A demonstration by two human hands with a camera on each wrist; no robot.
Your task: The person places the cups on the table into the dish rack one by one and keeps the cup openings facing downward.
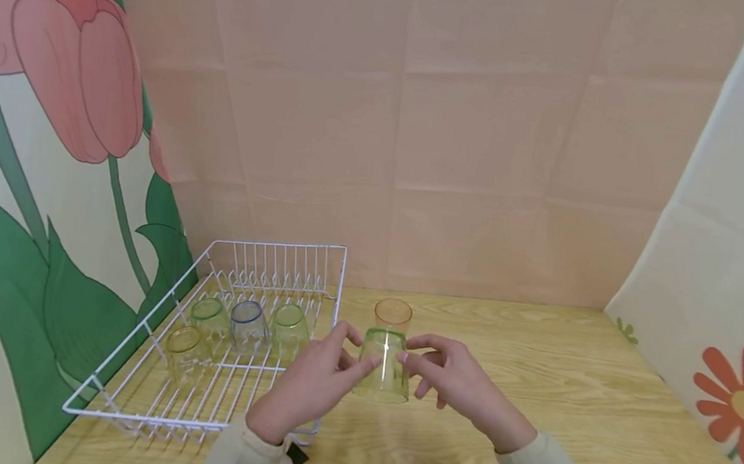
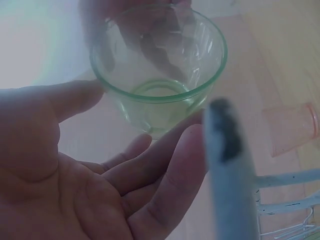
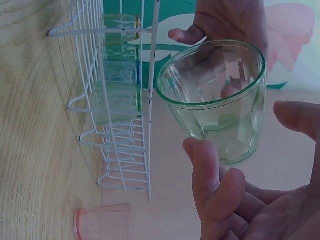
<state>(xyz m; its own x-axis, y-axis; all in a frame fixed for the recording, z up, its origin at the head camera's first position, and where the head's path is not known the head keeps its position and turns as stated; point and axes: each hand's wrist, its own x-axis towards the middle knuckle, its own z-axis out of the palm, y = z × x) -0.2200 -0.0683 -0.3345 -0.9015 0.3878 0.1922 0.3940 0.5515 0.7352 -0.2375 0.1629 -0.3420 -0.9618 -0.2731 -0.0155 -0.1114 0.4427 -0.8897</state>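
Observation:
A clear green-tinted glass (image 1: 384,377) is held above the table, mouth tilted down and base up. My left hand (image 1: 319,378) grips it, thumb on the near side. In the left wrist view, the left thumb and fingers lie against the glass (image 2: 160,107). My right hand (image 1: 458,381) is at the other side of it. In the right wrist view, the right thumb stands apart from the glass (image 3: 225,125), while the fingers are close to its wall; whether they touch is unclear. A pink-orange glass (image 1: 394,312) stands just behind, partly hidden.
A white wire dish rack (image 1: 188,422) stands on the left of the wooden table (image 1: 572,404). Several tinted glasses sit in it, among them a blue one (image 1: 249,329) and a yellow one (image 1: 185,356). A pink cloth wall (image 1: 455,157) rises at the back.

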